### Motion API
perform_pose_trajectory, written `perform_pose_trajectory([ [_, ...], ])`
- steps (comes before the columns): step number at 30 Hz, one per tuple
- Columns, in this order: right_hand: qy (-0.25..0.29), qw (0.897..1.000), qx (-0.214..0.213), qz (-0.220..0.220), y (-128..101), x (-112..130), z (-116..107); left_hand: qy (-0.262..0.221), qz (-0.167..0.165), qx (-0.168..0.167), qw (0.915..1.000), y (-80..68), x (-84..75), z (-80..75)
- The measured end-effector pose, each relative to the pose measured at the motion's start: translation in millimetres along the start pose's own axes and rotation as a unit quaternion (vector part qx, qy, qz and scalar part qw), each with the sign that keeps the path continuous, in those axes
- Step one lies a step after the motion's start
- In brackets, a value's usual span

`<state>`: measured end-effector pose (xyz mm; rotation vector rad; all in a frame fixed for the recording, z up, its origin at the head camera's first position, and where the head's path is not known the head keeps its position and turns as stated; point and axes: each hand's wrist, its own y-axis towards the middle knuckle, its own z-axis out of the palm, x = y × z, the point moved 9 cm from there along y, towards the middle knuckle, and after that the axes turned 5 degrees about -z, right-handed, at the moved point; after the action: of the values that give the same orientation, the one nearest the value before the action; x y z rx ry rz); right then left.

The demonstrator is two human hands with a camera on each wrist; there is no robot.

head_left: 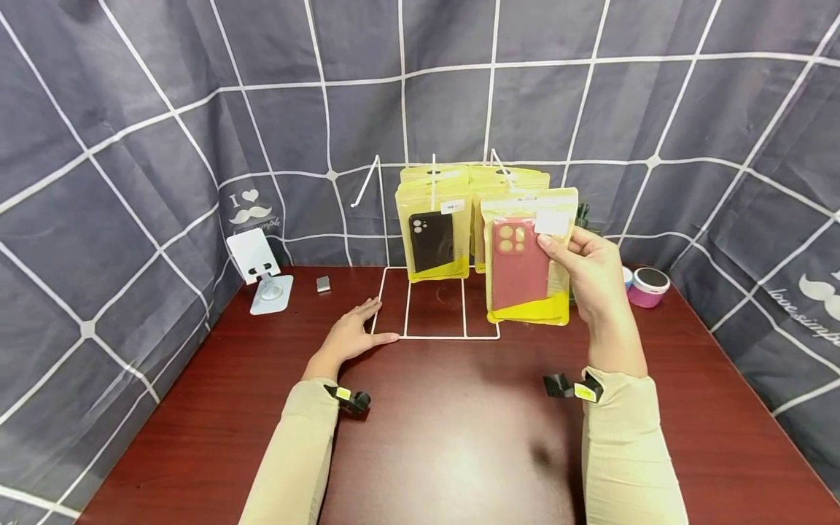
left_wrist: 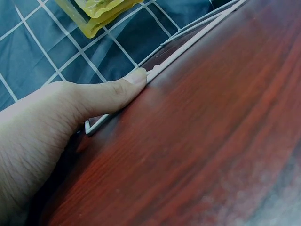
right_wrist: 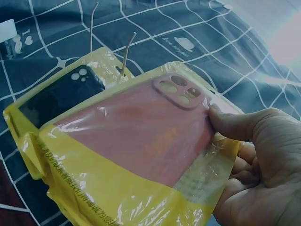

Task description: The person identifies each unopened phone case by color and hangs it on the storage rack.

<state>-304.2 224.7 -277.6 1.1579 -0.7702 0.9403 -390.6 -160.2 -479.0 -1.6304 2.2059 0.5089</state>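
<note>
My right hand [head_left: 599, 273] pinches the right edge of a yellow bag holding a pink phone case [head_left: 518, 270], thumb on its front. That bag is in front of the right hook [head_left: 502, 169] of a white wire rack [head_left: 453, 337]. Black phone case packs [head_left: 433, 244] hang on the middle hook, and more yellow packs [head_left: 518, 177] hang behind the pink one. At the rack's left front corner rests my left hand [head_left: 348, 334], fingers spread. In the left wrist view its thumb [left_wrist: 124, 87] lies straight along the rack's front wire.
The rack's left hook [head_left: 367, 182] carries nothing. A white folding stand [head_left: 262, 273] and a small silver item [head_left: 323, 284] are on the table at left. At right sits a pink round container [head_left: 648, 286] with a dark top. A grid-patterned curtain [head_left: 446, 44] surrounds the table.
</note>
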Motion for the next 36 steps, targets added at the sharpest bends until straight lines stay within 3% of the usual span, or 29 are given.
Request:
perform_pose_trajectory([
  [14,-0.043,0.999,-0.003,0.032,10.6,-24.7,2.0,-0.003,-0.005,-0.003,1.0,0.1,5.9,6.7],
  [23,-0.057,0.998,-0.022,0.001,28.4,-38.5,0.4,0.0,-0.004,-0.008,1.0,3.1,2.6,1.8],
  [36,-0.043,0.999,-0.013,-0.024,45.0,-49.3,1.4,0.005,-0.016,-0.008,0.9998,0.9,3.2,-0.2],
])
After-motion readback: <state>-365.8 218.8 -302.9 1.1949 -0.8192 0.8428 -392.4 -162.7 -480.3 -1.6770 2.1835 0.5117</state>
